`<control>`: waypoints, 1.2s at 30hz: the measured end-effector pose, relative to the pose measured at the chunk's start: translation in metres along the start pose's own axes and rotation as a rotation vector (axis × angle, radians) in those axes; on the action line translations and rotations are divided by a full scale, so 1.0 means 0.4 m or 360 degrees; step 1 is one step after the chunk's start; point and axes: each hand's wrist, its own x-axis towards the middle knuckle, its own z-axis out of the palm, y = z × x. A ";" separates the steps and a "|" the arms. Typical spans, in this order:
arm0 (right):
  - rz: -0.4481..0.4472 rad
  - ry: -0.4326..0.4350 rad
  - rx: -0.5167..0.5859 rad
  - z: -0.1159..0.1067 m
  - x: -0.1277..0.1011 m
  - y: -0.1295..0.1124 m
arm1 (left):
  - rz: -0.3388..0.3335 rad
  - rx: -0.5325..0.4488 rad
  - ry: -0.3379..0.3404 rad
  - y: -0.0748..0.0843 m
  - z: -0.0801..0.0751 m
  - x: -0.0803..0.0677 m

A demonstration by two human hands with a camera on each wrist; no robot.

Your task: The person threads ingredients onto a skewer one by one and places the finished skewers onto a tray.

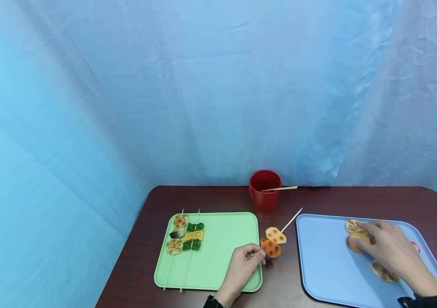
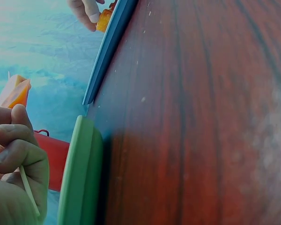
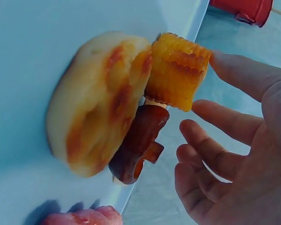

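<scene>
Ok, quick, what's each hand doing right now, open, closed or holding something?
Left hand: closed, holding a skewer.
Right hand: pinching a corn piece with its fingertips; how firm that grip is can't be told.

Looks like lab-style staged booth: wrinkled light-blue fabric drapes point(image 1: 218, 94) behind and beside glossy dark-brown wood-grain table point(image 1: 326, 200).

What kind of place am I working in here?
Probably a curtained-off recording or practice booth, not a working kitchen: blue cloth hangs behind and to the left of the dark table, and the skewered food pieces on the green tray look artificial.
</scene>
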 end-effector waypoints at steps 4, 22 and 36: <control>-0.0019 -0.0014 -0.0057 0.002 -0.003 -0.002 | 0.0017 0.0005 0.0008 -0.001 0.002 -0.002; -0.0123 0.0125 0.0012 0.024 -0.027 -0.030 | 0.0017 -0.0015 0.0007 -0.005 0.001 -0.001; -0.0154 0.0163 0.0102 0.041 -0.028 -0.047 | 0.0034 -0.0031 0.0008 -0.005 0.002 -0.003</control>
